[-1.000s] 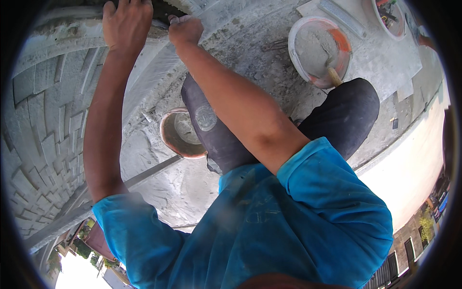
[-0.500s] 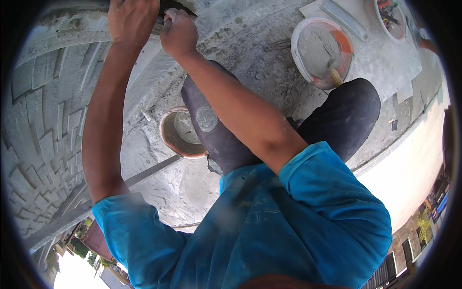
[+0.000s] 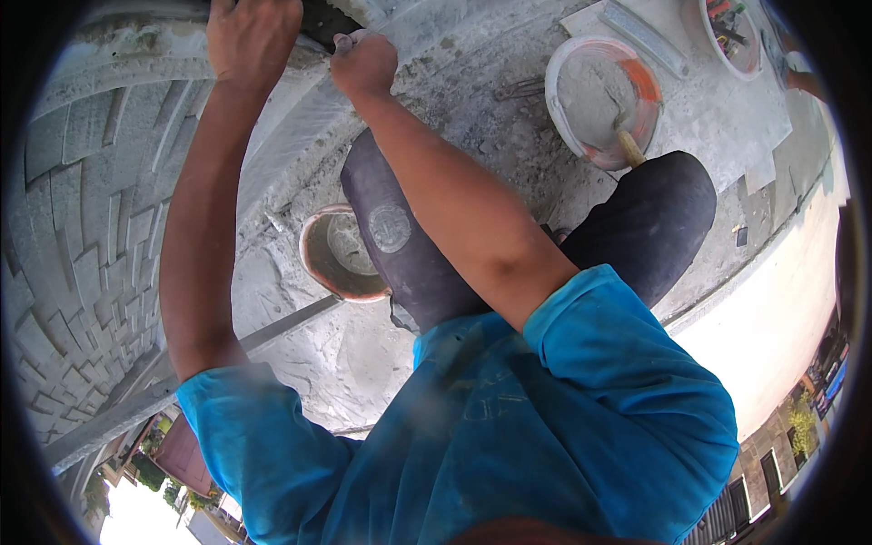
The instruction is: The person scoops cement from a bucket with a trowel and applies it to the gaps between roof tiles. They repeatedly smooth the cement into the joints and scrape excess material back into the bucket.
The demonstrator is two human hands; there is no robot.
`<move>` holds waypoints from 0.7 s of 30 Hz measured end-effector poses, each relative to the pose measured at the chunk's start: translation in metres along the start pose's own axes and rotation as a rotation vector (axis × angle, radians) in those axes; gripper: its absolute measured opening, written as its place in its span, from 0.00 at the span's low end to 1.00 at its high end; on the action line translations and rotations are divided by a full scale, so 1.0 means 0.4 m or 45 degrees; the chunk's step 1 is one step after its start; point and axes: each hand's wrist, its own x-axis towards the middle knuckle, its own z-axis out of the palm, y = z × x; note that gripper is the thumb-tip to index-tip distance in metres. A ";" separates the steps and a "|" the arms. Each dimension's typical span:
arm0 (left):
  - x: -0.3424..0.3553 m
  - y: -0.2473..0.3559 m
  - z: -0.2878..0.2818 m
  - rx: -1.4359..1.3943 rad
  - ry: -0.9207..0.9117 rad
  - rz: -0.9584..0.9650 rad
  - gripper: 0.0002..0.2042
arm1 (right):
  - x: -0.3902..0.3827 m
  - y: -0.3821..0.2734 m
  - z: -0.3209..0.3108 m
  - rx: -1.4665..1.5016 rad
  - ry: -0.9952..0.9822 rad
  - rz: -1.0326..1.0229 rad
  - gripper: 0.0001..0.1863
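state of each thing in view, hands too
Left hand: partly out of frame, grip unclear
Right hand: curled, grip unclear
Middle bucket: open, grey mix inside
Wooden-handled tool: leaning in grey mix
Lower bucket: open, grey residue inside
Tool bucket: open, tools inside
Grey bar: lying flat

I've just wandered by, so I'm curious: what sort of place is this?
Probably an outdoor building site: there's a bucket holding what look like grey mortar and a wooden-handled trowel, and a wall faced with staggered grey strips.
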 end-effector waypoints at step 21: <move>-0.010 -0.004 0.014 0.112 -0.084 0.059 0.02 | 0.025 -0.185 -0.044 1.154 -0.528 0.527 0.09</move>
